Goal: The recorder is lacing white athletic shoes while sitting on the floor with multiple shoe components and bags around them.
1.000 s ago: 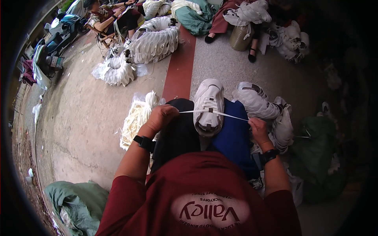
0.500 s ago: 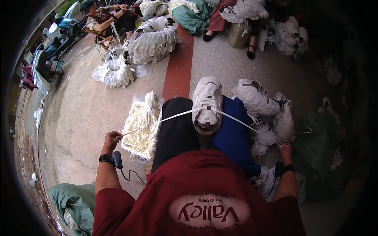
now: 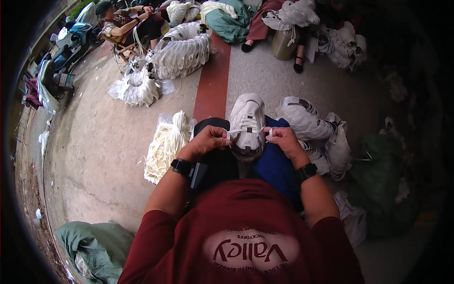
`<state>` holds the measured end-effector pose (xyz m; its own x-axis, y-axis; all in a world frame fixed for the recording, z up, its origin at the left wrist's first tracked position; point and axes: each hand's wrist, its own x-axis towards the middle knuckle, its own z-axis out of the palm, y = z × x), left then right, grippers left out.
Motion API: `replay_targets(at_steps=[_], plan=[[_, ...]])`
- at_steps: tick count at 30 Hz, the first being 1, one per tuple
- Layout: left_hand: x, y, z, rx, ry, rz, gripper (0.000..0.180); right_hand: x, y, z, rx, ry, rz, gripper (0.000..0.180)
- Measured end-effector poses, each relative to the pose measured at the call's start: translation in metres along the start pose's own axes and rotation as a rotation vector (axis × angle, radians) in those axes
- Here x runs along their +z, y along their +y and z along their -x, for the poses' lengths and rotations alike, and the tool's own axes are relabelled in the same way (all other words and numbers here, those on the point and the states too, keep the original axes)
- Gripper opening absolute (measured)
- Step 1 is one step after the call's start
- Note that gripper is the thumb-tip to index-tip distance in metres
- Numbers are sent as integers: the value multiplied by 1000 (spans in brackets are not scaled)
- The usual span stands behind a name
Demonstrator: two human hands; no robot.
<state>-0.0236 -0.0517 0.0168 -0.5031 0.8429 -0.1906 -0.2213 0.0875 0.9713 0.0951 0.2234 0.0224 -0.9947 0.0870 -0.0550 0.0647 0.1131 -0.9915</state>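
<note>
A white-and-grey sneaker [image 3: 248,124] with dark brown accents rests between my knees, its toe pointing away from me. A flat white shoelace [image 3: 230,134] runs through its eyelets. On the shoe's left side, my left hand [image 3: 212,141] pinches one part of the lace between thumb and fingers. Close against the right side, my right hand [image 3: 282,138] pinches the other part, which loops around a finger. The lace's loose ends are hidden by my hands. By my left knee lies a bundle of cream laces [image 3: 166,150] in a white container.
More white shoes [image 3: 309,120] are piled beside my right knee. Dark green sacks [image 3: 380,165] stand farther right, and a green sack [image 3: 94,246] sits at lower left. Ahead are rings of strung shoes [image 3: 182,54], a seated person [image 3: 125,28] and parked scooters [image 3: 71,38].
Both hands have come inward from far out at the sides, where the lace was stretched wide, to the two sides of the sneaker. They grip the lace close to it.
</note>
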Motion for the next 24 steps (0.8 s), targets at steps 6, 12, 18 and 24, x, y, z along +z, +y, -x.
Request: replay_targets(at_steps=[6,12,18,24], plan=[[5,-19,-37,81,263,-99,14,22,44,-27,-253,311,127,15],[6,-26,-38,151,298,-97,14,36,23,-22,-269,342,573,19],[14,-18,-33,137,347,-126,13,49,19,-34,-114,379,615,14],[44,0,-19,102,306,104,14,57,18,-7,-319,518,768,13]])
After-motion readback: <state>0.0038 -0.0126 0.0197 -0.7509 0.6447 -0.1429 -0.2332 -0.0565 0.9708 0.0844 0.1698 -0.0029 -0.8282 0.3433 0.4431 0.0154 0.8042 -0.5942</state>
